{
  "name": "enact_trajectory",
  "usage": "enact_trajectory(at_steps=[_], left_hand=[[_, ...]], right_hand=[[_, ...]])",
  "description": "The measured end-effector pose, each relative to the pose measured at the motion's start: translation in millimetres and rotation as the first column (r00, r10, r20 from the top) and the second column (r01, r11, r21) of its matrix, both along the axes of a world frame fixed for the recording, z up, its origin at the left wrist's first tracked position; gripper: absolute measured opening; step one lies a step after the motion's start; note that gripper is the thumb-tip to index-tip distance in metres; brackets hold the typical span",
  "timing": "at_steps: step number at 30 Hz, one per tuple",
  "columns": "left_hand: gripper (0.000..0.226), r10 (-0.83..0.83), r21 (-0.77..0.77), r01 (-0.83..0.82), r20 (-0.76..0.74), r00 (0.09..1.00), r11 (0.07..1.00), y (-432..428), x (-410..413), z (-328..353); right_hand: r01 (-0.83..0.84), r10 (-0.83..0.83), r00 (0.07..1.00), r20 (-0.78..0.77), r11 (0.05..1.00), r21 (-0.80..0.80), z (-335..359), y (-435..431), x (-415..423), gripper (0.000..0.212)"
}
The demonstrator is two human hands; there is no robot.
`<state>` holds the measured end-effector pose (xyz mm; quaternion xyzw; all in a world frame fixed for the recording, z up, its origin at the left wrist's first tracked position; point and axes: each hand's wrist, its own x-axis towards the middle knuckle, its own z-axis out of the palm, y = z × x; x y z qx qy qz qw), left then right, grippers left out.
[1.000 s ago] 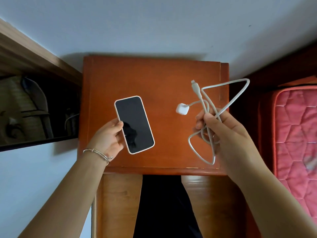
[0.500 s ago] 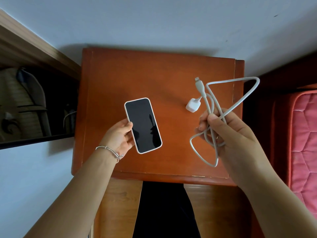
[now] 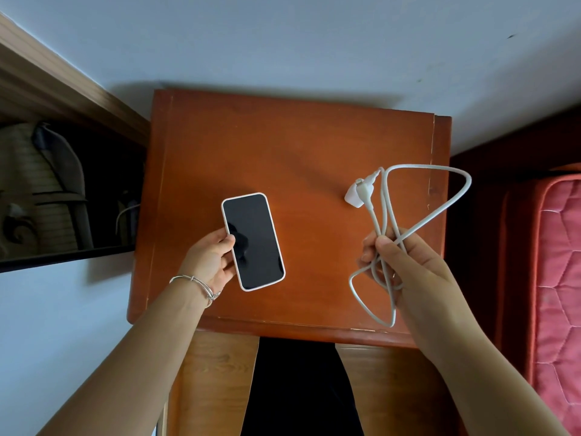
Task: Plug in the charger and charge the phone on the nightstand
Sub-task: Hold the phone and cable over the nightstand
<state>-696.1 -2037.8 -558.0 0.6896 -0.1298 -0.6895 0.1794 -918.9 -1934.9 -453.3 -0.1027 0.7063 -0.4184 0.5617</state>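
Pale blue-grey wall (image 3: 283, 42), wooden door frame (image 3: 63, 86) at left, red quilted mattress (image 3: 559, 278) at right, dim light

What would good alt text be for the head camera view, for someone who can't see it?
Seen from above, a person's left hand holds a dark-screened phone over a reddish wooden nightstand, while the right hand grips a loosely bundled white charging cable with its small white plug dangling free. A red quilted mattress lies at the right edge.

My right hand (image 3: 399, 262) hides part of the cable (image 3: 424, 215), and my left hand (image 3: 210, 262) covers the phone's (image 3: 253, 242) edge.
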Motion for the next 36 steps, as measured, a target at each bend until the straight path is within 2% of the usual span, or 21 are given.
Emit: enact_trajectory(at_steps=[9, 14, 21, 36], left_hand=[[0.025, 0.003, -0.066, 0.009, 0.182, 0.983, 0.998, 2, 2, -8], [0.021, -0.031, -0.093, 0.054, 0.228, 0.973, 0.994, 3, 5, -11], [0.019, 0.042, -0.080, -0.025, 0.223, 0.974, 0.997, 5, 10, -11], [0.016, 0.024, -0.051, -0.013, 0.227, 0.974, 0.999, 3, 14, -16]], right_hand=[[0.032, -0.033, 0.999, 0.026, 0.998, 0.049, -9, 5, 2, 0.026], [0.047, -0.049, 0.998, 0.045, 0.997, 0.054, -10, 8, 4, 0.025], [0.056, -0.059, 0.997, 0.048, 0.996, 0.067, -12, 13, 3, 0.024], [0.052, -0.057, 0.997, 0.055, 0.995, 0.090, -16, 18, 7, 0.025]])
